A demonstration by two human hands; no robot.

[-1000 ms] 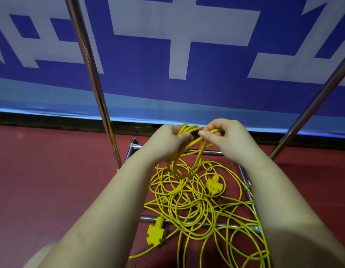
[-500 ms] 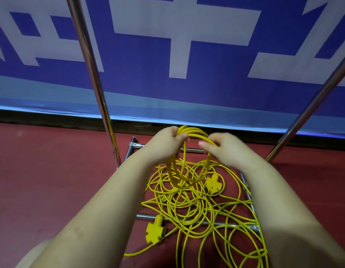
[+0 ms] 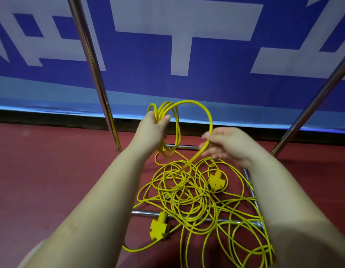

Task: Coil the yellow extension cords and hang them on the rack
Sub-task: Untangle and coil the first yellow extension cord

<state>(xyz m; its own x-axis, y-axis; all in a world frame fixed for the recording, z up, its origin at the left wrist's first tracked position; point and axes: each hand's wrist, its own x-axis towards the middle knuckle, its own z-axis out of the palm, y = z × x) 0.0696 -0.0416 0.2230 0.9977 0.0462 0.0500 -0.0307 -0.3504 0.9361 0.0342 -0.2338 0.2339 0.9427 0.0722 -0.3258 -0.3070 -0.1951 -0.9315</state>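
Above the red floor (image 3: 51, 180), between the two chrome uprights of the rack (image 3: 94, 74), the person's left hand (image 3: 151, 132) is gripping a small coil (image 3: 168, 120) of yellow extension cord, with the fingers and thumb (image 3: 165, 118) curled tightly around several gathered loops. From that coil a single strand (image 3: 208, 117) is arcing up and over to the right hand (image 3: 227, 145), whose fingers (image 3: 206, 147) are lying loosely curled about the strand; motion blur is hiding how firmly they are closing on it. Below both hands, the remaining cord (image 3: 196, 200) is lying in a loose tangle on the floor, draped across the rack's lower chrome bars (image 3: 142, 212). One yellow three-way socket (image 3: 216, 181) is resting within the tangle, and another (image 3: 158, 227) is lying just beside the front bar. Behind the rack, a blue and white banner (image 3: 187, 45) is filling the background.
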